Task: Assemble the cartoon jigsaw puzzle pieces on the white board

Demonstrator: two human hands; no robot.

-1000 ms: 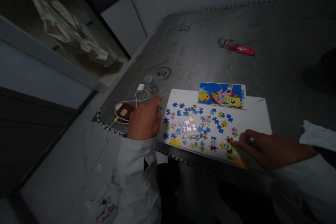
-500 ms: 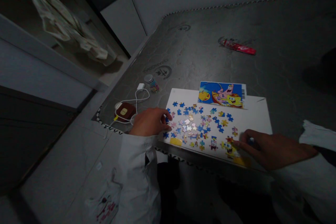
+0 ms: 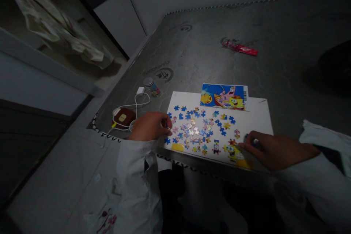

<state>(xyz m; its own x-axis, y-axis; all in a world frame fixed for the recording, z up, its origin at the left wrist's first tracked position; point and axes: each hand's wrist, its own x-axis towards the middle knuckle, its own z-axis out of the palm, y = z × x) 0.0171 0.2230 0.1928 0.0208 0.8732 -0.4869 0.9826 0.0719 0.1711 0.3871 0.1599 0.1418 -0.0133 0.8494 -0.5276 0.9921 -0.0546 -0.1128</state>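
Loose jigsaw puzzle pieces (image 3: pixel 194 130), mostly blue, pink and yellow, lie spread over a white board (image 3: pixel 256 115). At the board's left edge, my left hand (image 3: pixel 150 126) has thumb and forefinger closed on a puzzle piece, mostly hidden by the fingertips. My right hand (image 3: pixel 270 150) rests at the lower right, fingers curled in a pinch; a bit of blue puzzle piece shows at them. Beside its fingertips is a joined yellow cluster (image 3: pixel 231 150) showing a cartoon face. A cartoon picture card (image 3: pixel 223 97) lies across the board's far edge.
Left of the board are a small clear jar (image 3: pixel 152 87) with a silver lid, a white charger (image 3: pixel 140 90) with its cable, and a brown device (image 3: pixel 124 117). A red wrapper (image 3: pixel 241 48) lies farther back on the grey surface. Clothing (image 3: pixel 55 25) hangs at far left.
My left hand came down onto the board's left edge, and its fingers closed there. My right hand stays in nearly the same place. The whole view shifted slightly.
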